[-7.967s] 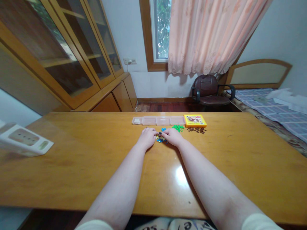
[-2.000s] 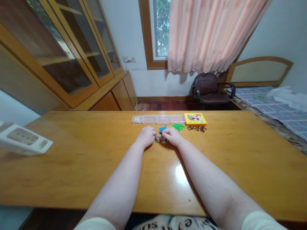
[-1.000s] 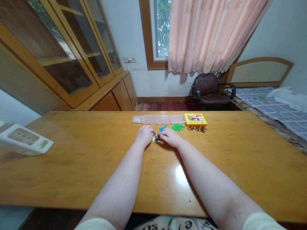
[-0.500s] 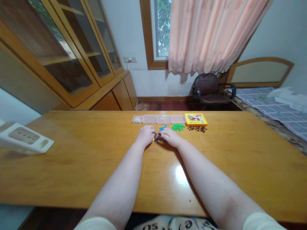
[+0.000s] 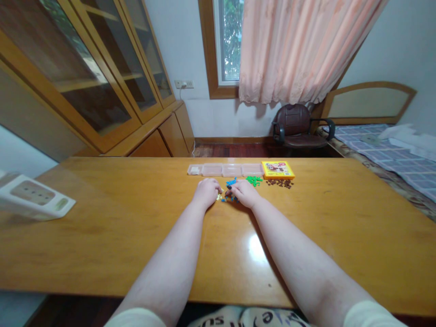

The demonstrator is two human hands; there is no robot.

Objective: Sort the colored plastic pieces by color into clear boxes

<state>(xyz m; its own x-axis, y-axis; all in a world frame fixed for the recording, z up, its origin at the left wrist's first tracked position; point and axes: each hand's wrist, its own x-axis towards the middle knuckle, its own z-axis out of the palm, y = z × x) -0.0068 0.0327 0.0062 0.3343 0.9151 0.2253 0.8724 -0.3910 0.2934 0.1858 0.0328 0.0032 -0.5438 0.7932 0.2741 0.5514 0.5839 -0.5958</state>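
Blue pieces (image 5: 223, 200) lie loose on the table (image 5: 136, 245), between the two hands, some partly hidden by the right hand (image 5: 245, 193). Right fingers curled down over them, thumb close to the fingertips, so a narrow gap at most. Dark spot at the thumb tip, too small to tell if it's a held piece or the nail. Can't confirm a grip.

Left hand (image 5: 206, 193) rests on its side of the pile, fingers bent inward, tips by the pale yellow pieces (image 5: 218, 197). Can't tell if it's pinching any.

Second blue cluster (image 5: 231, 181) just past the right thumb, toward the far edge. Right of that: green pile (image 5: 253, 181), then brown pile (image 5: 280, 183), spread wider, in front of the yellow box (image 5: 277, 170). Clear trays (image 5: 232, 170) run in a row left of the box, small white item (image 5: 195, 170) in the leftmost.

White case (image 5: 37, 197) at the table's left end, well apart. Brown chair (image 5: 296, 127) beyond the table.
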